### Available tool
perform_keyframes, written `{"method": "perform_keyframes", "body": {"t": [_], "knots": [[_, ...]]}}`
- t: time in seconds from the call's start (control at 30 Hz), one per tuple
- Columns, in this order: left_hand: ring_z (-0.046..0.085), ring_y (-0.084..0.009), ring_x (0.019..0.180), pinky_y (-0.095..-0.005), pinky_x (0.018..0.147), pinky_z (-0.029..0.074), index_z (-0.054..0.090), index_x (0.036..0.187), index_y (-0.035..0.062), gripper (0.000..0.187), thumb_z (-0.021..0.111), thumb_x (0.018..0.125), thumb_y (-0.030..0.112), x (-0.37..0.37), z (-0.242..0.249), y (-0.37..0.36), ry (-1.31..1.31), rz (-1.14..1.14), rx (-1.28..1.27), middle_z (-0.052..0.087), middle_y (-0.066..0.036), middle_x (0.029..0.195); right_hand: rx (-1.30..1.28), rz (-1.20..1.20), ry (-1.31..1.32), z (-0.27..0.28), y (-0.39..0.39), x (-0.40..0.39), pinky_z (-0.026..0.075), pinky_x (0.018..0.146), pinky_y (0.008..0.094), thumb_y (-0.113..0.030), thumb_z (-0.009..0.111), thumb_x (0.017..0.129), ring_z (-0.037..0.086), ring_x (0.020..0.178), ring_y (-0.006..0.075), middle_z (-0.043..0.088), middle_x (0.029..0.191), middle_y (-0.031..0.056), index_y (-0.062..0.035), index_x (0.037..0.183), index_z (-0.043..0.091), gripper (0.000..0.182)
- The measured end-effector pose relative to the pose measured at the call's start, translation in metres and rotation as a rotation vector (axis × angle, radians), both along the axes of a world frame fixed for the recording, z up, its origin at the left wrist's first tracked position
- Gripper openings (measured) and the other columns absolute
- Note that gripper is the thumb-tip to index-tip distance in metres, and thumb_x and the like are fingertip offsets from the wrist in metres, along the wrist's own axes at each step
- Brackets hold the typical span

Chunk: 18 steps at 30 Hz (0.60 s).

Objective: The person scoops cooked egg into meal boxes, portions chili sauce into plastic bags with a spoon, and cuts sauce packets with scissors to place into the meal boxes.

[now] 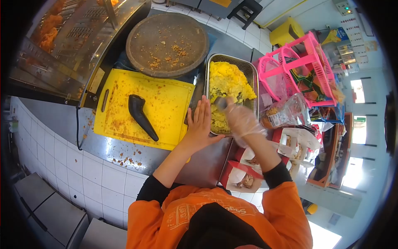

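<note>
A metal mesh tray holds a heap of crumbly yellow food. My left hand lies with fingers stretched along the tray's left edge and thumb near its lower corner; it is open. My right hand, in a clear plastic glove, is closed around a grey spoon-like utensil over the food in the tray. Its handle is mostly hidden by the glove. Left of my left hand, a black pestle rests on a yellow cutting board scattered with brown crumbs.
Behind the board stands a round stone mortar with crumbs on it. A glass display case with fried pieces is at left. A pink plastic basket, a clear bag and open food boxes crowd the right.
</note>
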<state>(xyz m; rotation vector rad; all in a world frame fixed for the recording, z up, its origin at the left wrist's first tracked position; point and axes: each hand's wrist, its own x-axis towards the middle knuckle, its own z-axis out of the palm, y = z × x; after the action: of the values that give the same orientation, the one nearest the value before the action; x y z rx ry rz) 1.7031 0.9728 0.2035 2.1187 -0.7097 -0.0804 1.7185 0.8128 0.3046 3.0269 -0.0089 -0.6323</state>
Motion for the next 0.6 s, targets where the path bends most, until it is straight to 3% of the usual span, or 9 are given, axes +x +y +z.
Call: {"method": "perform_keyframes", "body": {"t": [0.1,0.13,0.23,0.27,0.4,0.5,0.6], "knots": [[0.008,-0.0401,0.146,-0.0628,0.111,0.008,0.0,0.151,-0.0027,0.126,0.076,0.068,0.054,-0.001,0.001,0.001,0.009,0.028,0.036,0.0,-0.025,0.157,-0.048,-0.058,-0.02,0.035,0.008,0.006,0.053,0.065,0.049,-0.012,0.044,0.092,0.068,0.075,0.038,0.067,0.076,0.0225,0.0032,0.124,0.041,0.036],[0.008,-0.0402,0.146,-0.0628,0.111,0.007,0.0,0.151,-0.0025,0.126,0.076,0.068,0.054,-0.003,0.002,0.001,0.025,0.027,0.049,0.0,-0.024,0.158,-0.054,0.041,0.089,0.011,0.007,-0.006,0.053,0.064,0.0489,-0.01,0.044,0.092,0.068,0.074,0.0377,0.067,0.077,0.0232,0.0035,0.123,0.041,0.034],[0.007,-0.0402,0.146,-0.0628,0.111,0.007,0.0,0.151,-0.0019,0.126,0.076,0.067,0.054,0.0,0.004,0.0,0.019,0.004,0.073,0.0,-0.024,0.158,-0.024,-0.025,0.113,-0.004,0.006,-0.006,0.054,0.065,0.0492,-0.01,0.044,0.092,0.068,0.075,0.0382,0.067,0.08,0.0237,0.0027,0.12,0.042,0.031],[0.007,-0.0402,0.146,-0.0627,0.111,0.006,0.0,0.151,-0.0017,0.126,0.076,0.067,0.054,0.0,0.003,0.001,0.022,0.002,0.078,0.0,-0.024,0.158,0.166,0.031,-0.07,0.011,-0.006,-0.008,0.053,0.065,0.0504,-0.012,0.042,0.094,0.068,0.074,0.0395,0.067,0.081,0.0242,0.0019,0.12,0.042,0.03],[0.007,-0.0403,0.146,-0.0627,0.111,0.006,-0.001,0.151,-0.0011,0.128,0.078,0.066,0.052,0.0,0.0,0.0,0.03,0.01,0.043,0.0,-0.023,0.158,0.116,-0.228,-0.029,-0.007,-0.004,-0.016,0.053,0.066,0.0485,-0.014,0.041,0.095,0.068,0.078,0.0379,0.067,0.084,0.0248,0.0026,0.119,0.042,0.029],[0.008,-0.0403,0.146,-0.0624,0.111,0.007,-0.001,0.151,-0.0006,0.13,0.08,0.063,0.051,0.001,-0.004,0.001,0.025,0.008,0.032,0.001,-0.023,0.158,0.031,0.023,0.173,-0.013,0.015,-0.028,0.053,0.067,0.0472,-0.014,0.041,0.095,0.068,0.082,0.0375,0.067,0.086,0.0267,0.004,0.122,0.041,0.032],[0.008,-0.04,0.146,-0.0621,0.111,0.007,-0.001,0.151,-0.0004,0.131,0.082,0.061,0.048,0.0,-0.003,0.001,0.021,0.013,0.012,0.001,-0.023,0.158,0.06,0.172,0.259,-0.003,0.007,-0.021,0.053,0.072,0.0444,-0.018,0.046,0.094,0.066,0.086,0.0387,0.063,0.103,0.0271,0.0036,0.123,0.044,0.036]]}}
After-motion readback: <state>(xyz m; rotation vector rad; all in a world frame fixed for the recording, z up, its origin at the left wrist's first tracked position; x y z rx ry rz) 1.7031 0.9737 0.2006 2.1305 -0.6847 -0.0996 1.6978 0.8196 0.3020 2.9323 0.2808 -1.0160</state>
